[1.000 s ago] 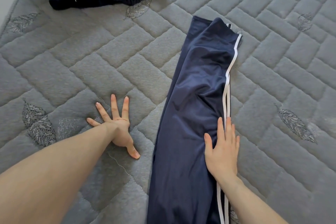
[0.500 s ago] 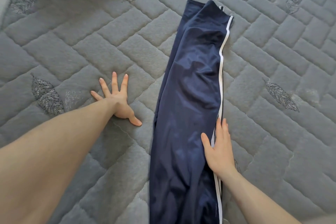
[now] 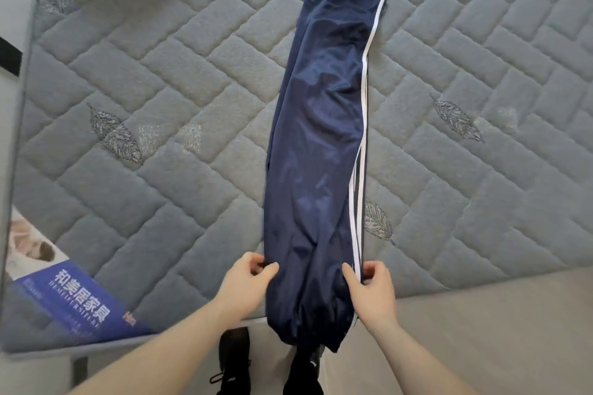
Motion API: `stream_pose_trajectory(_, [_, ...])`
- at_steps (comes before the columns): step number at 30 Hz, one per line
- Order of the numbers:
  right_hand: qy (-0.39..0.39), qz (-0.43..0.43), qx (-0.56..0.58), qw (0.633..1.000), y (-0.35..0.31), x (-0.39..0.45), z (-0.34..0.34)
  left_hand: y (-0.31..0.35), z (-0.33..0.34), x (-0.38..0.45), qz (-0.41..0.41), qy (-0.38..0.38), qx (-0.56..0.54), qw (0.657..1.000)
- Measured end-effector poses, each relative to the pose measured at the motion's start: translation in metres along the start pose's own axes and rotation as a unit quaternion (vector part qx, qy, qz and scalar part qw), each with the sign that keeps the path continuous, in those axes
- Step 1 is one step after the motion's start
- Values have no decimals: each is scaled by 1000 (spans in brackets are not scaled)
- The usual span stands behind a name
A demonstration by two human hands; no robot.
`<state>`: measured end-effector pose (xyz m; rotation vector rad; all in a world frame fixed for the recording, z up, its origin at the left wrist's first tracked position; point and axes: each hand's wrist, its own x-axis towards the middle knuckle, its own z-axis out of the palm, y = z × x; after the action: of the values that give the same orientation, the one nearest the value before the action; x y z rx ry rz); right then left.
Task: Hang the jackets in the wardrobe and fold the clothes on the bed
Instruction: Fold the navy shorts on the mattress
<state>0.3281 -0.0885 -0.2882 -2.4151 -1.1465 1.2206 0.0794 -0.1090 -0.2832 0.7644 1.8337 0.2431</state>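
Folding step, judged under way: navy track trousers (image 3: 317, 144) lie lengthwise on the bed (image 3: 160, 80), halved leg on leg, cuffs hanging over the near edge. Left hand (image 3: 248, 279) pinches the left edge; right hand (image 3: 373, 282) pinches the white-striped right edge. Next move likely calls for lifting the cuff end toward the waistband.

Navy white-striped trousers (image 3: 317, 151) lie lengthwise, folded, overhanging the bed (image 3: 160, 74).

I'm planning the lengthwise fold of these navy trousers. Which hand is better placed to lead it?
Neither clearly: left hand pinches the plain edge of the trousers, right hand the striped edge, level. They'd probably lift together.
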Motion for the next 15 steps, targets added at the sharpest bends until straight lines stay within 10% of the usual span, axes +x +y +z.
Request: stream_pose_trajectory(15, [-214, 64, 65, 973, 19, -54, -45, -9, 42, -94, -99, -27, -50, 993])
